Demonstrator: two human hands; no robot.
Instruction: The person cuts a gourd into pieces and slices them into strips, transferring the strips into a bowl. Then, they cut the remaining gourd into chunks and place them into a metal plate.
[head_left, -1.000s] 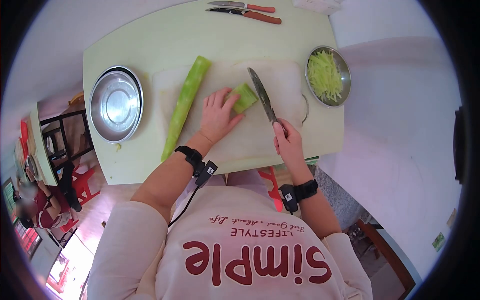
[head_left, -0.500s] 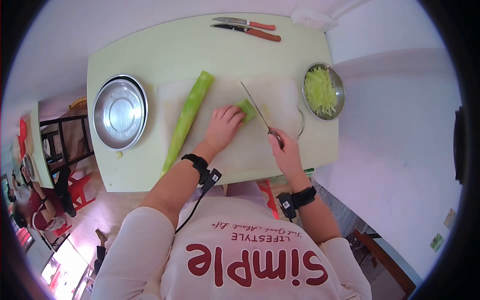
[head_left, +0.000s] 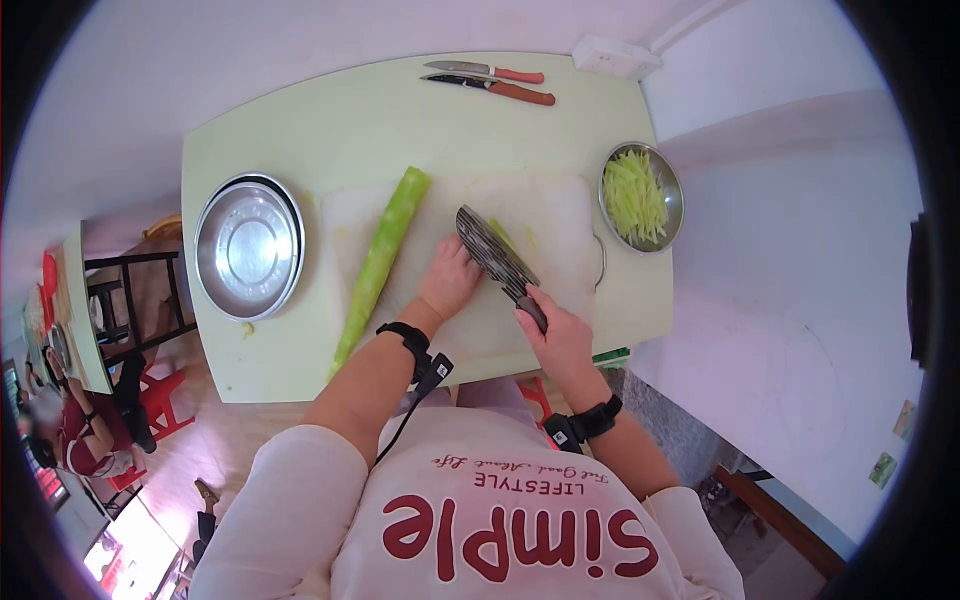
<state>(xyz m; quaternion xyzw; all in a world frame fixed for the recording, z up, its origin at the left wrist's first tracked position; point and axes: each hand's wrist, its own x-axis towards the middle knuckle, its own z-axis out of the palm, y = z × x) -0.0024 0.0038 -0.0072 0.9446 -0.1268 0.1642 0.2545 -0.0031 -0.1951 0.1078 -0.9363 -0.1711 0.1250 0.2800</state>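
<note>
My right hand [head_left: 562, 342] grips the dark handle of a kitchen knife [head_left: 497, 252]. The patterned blade is turned broadside to view and slants up to the left over the white cutting board [head_left: 570, 215]. A short piece of light green peeled stem [head_left: 503, 232] shows past the blade's far edge; the rest of it is hidden. Close against the blade's left side, my left hand [head_left: 449, 280] has its fingers bent together, their tips partly covered by the knife. Left of that hand lies a long peeled green stem [head_left: 385, 262], resembling celtuce, slanted across the board.
A steel bowl [head_left: 678, 205] of green shreds stands at the right. Stacked steel bowls [head_left: 205, 260] are on the left. Two knives, one red-handled [head_left: 518, 75] and one brown-handled [head_left: 522, 94], lie at the table's far edge. Another person [head_left: 88, 430] is at far left.
The knife has turned from edge-on to broadside and swung left over the short stem piece, now mostly covering it. My left hand stays close by. The whole view has shifted slightly.
</note>
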